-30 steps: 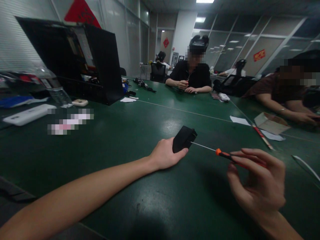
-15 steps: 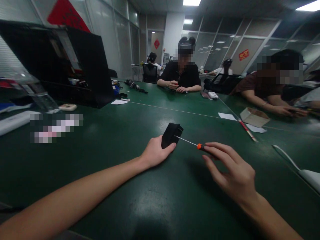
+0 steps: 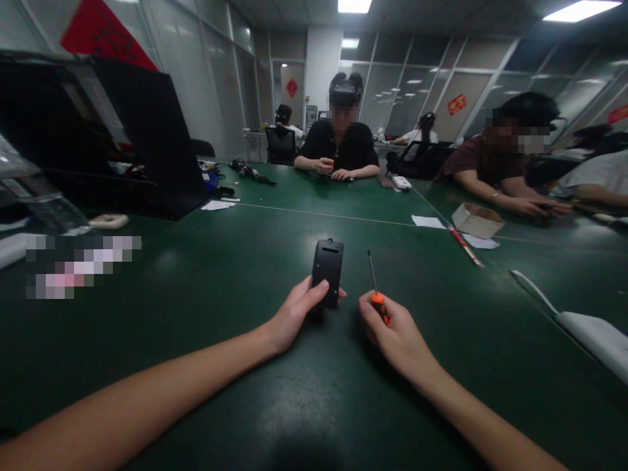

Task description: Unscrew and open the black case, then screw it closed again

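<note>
My left hand (image 3: 294,313) is closed around a black rectangular device (image 3: 330,265), its thumb across the face turned toward me. That face shows a slot near the top and small screw-like spots, and a small loop juts from the top end. To the right, my right hand (image 3: 392,327) grips a screwdriver (image 3: 377,301) by its orange and black handle. The thin metal shaft points up and away from me, its tip apart from the device. Both hands are just above the green table (image 3: 235,405); what the device is exactly, I cannot tell.
A large black open case (image 3: 147,137) and a clear bottle (image 3: 44,190) stand at the left. At the right are a small cardboard box (image 3: 475,221), papers (image 3: 428,222) and a white object with a cable (image 3: 593,337). Two people (image 3: 338,147) sit across the table, among others.
The screwdriver tip has come away from the device and now points upward. My left hand has turned the device more upright, its broad face toward me. My view has shifted slightly right.
</note>
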A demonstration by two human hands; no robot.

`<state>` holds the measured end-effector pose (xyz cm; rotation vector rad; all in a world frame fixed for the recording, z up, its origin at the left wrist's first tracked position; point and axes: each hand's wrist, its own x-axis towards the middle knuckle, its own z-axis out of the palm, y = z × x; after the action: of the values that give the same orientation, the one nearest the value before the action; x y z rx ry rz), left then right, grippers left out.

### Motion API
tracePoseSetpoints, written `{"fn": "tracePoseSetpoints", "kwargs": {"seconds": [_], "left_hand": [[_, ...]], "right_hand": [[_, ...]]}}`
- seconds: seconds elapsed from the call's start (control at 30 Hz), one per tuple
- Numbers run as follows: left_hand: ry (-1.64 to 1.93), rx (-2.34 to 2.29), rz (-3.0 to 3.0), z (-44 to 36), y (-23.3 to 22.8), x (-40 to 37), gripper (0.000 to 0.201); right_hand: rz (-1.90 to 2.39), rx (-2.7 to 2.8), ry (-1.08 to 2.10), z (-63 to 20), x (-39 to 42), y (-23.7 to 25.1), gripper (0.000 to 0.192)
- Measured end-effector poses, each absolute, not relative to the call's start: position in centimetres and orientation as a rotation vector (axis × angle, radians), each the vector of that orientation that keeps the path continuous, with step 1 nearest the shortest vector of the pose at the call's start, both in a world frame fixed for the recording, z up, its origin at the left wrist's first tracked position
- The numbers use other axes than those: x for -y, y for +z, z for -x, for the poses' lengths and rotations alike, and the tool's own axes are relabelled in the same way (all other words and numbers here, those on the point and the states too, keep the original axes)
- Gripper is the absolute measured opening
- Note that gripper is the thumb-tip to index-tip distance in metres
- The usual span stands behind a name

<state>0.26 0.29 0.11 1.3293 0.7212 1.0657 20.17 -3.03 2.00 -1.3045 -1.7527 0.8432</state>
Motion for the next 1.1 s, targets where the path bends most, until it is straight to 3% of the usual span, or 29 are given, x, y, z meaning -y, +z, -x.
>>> {"fn": "tracePoseSetpoints", "kwargs": {"seconds": [0.07,0.17,0.33,0.57,0.7,0.77,1.1], "left_hand": [[1.06,-0.638,-1.35,-0.7,0.3,0.4,0.046],[1.021,-0.566,-1.432,-0.9,0.7,1.1,0.05],[0.94,-0.536,-1.517,-0.6,0.1,0.9,0.055],[1.285,-0.776,-1.937,1.1,-0.4,-1.0,0.105],[1.123,-0.77,-2.46,2.1,0.8,-1.6,0.063],[1.04,-0.73,-2.633,2.1,0.9,-1.4,0.052],[0.886,-0.672,-2.745,1.5,0.5,-0.5,0.057]], "right_hand": [[1.224,1.71,1.016,-19.8,3.4,1.7,0.025],[1.179,1.683,1.105,-19.4,3.8,1.6,0.037],[1.148,1.749,1.119,-19.6,4.0,2.4,0.024],[1.311,1.741,1.064,-20.7,3.1,3.1,0.026],[1.368,1.748,1.061,-21.0,2.6,2.7,0.027],[1.371,1.76,1.08,-21.0,2.5,2.5,0.027],[1.34,1.892,1.026,-20.8,2.8,2.6,0.021]]}}
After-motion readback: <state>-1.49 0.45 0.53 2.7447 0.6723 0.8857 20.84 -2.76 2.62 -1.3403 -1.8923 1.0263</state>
